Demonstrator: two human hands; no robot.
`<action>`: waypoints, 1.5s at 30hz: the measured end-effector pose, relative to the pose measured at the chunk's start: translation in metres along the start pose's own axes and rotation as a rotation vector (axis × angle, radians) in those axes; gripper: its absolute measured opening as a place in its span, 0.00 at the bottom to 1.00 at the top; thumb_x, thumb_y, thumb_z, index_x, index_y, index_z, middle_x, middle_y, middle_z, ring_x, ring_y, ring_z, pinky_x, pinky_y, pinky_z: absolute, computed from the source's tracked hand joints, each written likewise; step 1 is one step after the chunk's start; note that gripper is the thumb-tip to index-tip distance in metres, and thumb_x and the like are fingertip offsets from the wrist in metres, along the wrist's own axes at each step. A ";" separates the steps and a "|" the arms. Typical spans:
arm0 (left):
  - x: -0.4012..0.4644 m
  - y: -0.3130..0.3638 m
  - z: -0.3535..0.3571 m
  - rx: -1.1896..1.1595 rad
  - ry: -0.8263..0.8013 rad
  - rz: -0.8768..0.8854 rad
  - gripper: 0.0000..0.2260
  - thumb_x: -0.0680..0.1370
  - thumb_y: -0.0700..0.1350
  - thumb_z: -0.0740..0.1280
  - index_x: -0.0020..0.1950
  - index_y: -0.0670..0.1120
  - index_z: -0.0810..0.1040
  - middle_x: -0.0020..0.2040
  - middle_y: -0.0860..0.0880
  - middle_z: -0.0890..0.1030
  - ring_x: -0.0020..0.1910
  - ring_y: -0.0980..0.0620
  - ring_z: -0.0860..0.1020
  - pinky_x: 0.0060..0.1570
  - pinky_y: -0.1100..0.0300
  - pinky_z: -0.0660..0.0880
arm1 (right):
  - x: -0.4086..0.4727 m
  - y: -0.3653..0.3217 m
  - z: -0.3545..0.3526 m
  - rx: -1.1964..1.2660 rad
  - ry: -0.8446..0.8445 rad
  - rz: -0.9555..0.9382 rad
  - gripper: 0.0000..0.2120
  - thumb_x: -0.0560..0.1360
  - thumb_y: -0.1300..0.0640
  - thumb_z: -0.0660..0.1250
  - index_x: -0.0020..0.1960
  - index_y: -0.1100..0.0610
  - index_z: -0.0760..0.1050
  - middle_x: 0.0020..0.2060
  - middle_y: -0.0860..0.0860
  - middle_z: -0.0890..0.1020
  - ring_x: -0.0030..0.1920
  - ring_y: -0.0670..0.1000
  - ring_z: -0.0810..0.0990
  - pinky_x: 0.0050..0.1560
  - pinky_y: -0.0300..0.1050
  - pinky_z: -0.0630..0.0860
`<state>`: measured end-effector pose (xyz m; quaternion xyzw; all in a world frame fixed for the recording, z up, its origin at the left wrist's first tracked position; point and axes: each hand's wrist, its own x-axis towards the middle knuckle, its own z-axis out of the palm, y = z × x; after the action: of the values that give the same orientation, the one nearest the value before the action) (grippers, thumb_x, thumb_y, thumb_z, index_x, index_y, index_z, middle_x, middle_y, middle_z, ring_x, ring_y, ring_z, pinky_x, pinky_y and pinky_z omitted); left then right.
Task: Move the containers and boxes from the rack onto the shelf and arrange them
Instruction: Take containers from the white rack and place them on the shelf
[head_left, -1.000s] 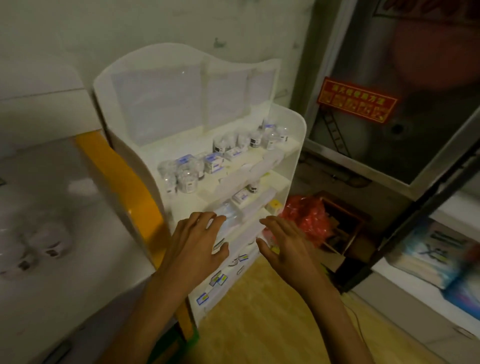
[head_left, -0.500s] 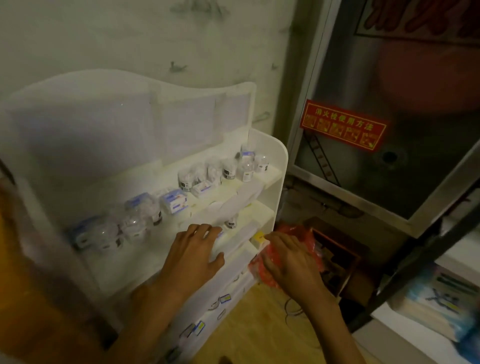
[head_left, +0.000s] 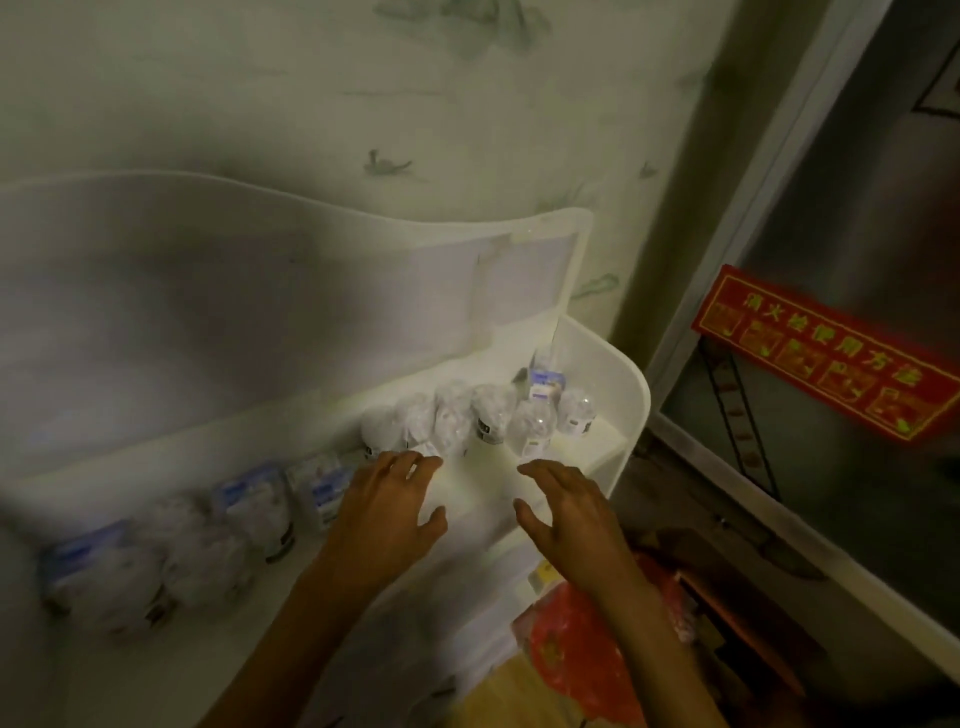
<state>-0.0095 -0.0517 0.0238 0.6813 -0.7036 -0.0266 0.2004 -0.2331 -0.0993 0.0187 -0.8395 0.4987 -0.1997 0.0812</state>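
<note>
A white tiered rack (head_left: 628, 395) stands against the wall. On its top tier sits a row of several clear round containers (head_left: 491, 418) with small blue-and-white boxes (head_left: 543, 382) behind them. More containers and blue-labelled boxes (head_left: 249, 499) stand blurred on the tier's left part. My left hand (head_left: 389, 509) hovers over the top tier with fingers spread, its fingertips near the leftmost container of the right group. My right hand (head_left: 563, 506) hovers beside it, fingers relaxed, just below a clear container (head_left: 532, 428). Neither hand holds anything.
A red plastic bag (head_left: 576, 644) lies on the floor right of the rack. A metal cabinet door with a red instruction sign (head_left: 826, 353) stands to the right. Lower tiers of the rack lie beneath my forearms. A small yellow box (head_left: 543, 574) sits on a lower tier.
Both hands have risen from the lower tiers to the top tier, towards the row of containers. The view has swung closer to the rack and to the right.
</note>
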 end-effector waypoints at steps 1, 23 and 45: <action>0.008 -0.005 0.002 0.000 -0.004 -0.033 0.25 0.74 0.58 0.62 0.69 0.50 0.69 0.68 0.49 0.71 0.66 0.47 0.68 0.65 0.50 0.65 | 0.016 0.004 0.005 0.018 -0.011 -0.019 0.20 0.78 0.45 0.61 0.68 0.49 0.69 0.66 0.47 0.73 0.66 0.48 0.70 0.67 0.44 0.65; 0.098 -0.075 0.083 -0.080 0.134 -0.489 0.31 0.67 0.40 0.74 0.68 0.44 0.68 0.70 0.43 0.65 0.63 0.43 0.71 0.57 0.54 0.73 | 0.204 0.058 0.122 0.162 -0.215 -0.581 0.29 0.64 0.54 0.71 0.64 0.53 0.71 0.62 0.54 0.75 0.61 0.54 0.66 0.57 0.53 0.76; 0.082 -0.041 0.038 -0.569 0.526 -0.498 0.30 0.63 0.44 0.78 0.63 0.50 0.72 0.56 0.50 0.73 0.52 0.60 0.75 0.44 0.68 0.77 | 0.195 0.042 0.070 0.841 -0.226 -0.283 0.28 0.63 0.44 0.73 0.61 0.45 0.71 0.58 0.46 0.73 0.56 0.45 0.76 0.50 0.38 0.79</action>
<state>0.0183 -0.1432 -0.0032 0.7311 -0.4084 -0.0922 0.5387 -0.1555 -0.2942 -0.0095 -0.8101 0.2425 -0.3011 0.4409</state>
